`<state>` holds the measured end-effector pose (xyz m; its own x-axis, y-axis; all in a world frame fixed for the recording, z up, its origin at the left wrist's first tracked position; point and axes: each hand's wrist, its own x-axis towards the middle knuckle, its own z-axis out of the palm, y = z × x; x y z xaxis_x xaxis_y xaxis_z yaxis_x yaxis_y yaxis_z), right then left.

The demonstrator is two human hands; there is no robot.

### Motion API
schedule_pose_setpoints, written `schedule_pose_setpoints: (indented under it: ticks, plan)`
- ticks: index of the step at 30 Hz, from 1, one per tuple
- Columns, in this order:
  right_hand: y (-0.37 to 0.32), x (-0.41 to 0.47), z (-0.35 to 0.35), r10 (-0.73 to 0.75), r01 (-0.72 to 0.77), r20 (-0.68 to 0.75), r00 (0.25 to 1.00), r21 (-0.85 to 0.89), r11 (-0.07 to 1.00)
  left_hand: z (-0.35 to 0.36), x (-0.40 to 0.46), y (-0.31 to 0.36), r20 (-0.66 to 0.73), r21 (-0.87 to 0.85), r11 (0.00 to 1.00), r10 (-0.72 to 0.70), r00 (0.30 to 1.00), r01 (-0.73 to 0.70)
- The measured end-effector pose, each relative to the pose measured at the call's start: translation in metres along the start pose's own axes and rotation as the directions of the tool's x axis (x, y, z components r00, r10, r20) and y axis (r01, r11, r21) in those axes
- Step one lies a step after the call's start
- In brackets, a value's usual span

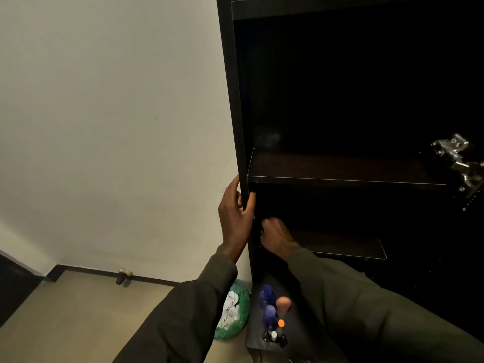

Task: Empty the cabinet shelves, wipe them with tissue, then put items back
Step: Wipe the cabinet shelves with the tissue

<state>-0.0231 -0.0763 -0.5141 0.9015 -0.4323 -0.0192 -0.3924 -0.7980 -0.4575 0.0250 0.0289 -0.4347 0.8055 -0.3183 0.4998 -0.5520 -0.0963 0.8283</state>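
A tall dark cabinet (237, 100) stands open against a pale wall. Its middle shelf (340, 169) is bare. My left hand (235, 216) grips the cabinet's left side panel just below that shelf. My right hand (276, 237) reaches into the dark space at the left end of the lower shelf (348, 244), fingers curled; whether it holds tissue is hidden by the dark. Small items stand on a dark surface below: two blue bottles (268, 305), a pink sponge (283, 303) and tiny bottles (274, 336).
A green bag (235, 313) holding crumpled white tissue lies on the floor by the cabinet's base. A metal door hinge (458, 158) juts out at the right. A door stopper (123, 276) sits at the baseboard. Beige floor spreads to the left.
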Motion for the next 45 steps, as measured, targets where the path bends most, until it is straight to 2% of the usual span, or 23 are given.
schedule_pose_setpoints:
  ticks: [6, 13, 16, 18, 20, 22, 25, 30, 38, 45]
  plan:
    - [0.001, -0.006, 0.008, 0.007, -0.01, -0.052, 0.999, -0.04, 0.999, 0.0, -0.002, 0.003, -0.019, -0.009, 1.0, 0.01, 1.0, -0.01]
    - [0.005, -0.03, 0.012, -0.16, 0.156, -0.072, 0.984, -0.062, 0.986, 0.0, -0.003, 0.006, -0.035, 0.002, 1.0, 0.03, 0.999, -0.03]
    - [0.014, -0.039, 0.007, -0.197, 0.199, -0.071, 0.978, 0.013, 0.98, 0.001, -0.003, 0.006, -0.039, 0.016, 0.999, 0.036, 0.999, -0.036]
    - [0.025, -0.039, 0.0, -0.105, 0.129, -0.194, 0.975, 0.112, 0.985, 0.0, -0.003, 0.007, -0.036, 0.019, 0.999, 0.042, 0.998, -0.041]
    - [0.041, -0.04, -0.014, 0.044, 0.022, -0.349, 0.936, 0.183, 0.983, 0.001, -0.002, 0.009, -0.029, 0.012, 0.999, 0.043, 0.999, -0.042]
    - [0.057, -0.043, -0.027, 0.169, -0.1, -0.388, 0.906, 0.193, 0.976, 0.002, -0.002, 0.008, -0.025, 0.002, 1.0, 0.027, 0.999, -0.027]
    - [0.08, -0.043, -0.035, 0.289, -0.246, -0.358, 0.888, 0.161, 0.956, 0.001, -0.003, 0.008, -0.034, 0.007, 1.0, 0.019, 0.999, -0.019]
    - [0.08, -0.037, -0.027, 0.345, -0.31, -0.257, 0.903, 0.167, 0.936, 0.002, -0.003, 0.01, -0.02, 0.031, 0.999, 0.031, 0.999, -0.03]
    - [0.031, -0.013, -0.005, 0.163, -0.159, -0.031, 0.986, 0.111, 0.981, 0.001, -0.004, 0.01, -0.014, 0.026, 0.999, 0.046, 0.999, -0.046]
    - [0.004, 0.002, 0.007, 0.102, -0.103, 0.026, 0.994, 0.021, 0.994, 0.002, -0.001, 0.008, -0.003, 0.025, 0.999, 0.045, 0.999, -0.045]
